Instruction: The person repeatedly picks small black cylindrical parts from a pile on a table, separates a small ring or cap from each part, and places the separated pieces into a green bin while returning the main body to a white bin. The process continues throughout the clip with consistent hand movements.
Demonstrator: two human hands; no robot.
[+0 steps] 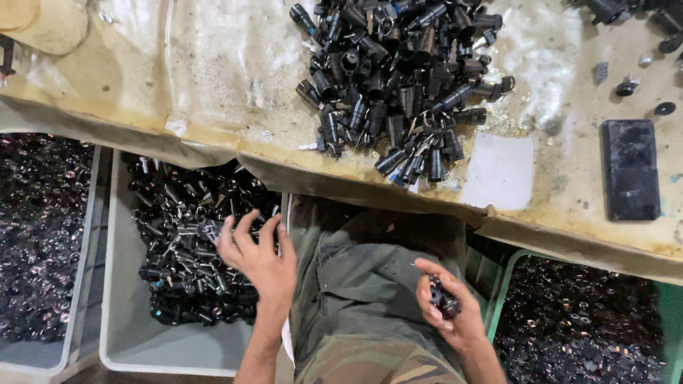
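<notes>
Two hands | left hand fingers apart over bin | right hand clamps black part

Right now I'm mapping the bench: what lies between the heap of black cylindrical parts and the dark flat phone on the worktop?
In the head view, a pale rectangular patch lies between the heap and the phone.
</notes>
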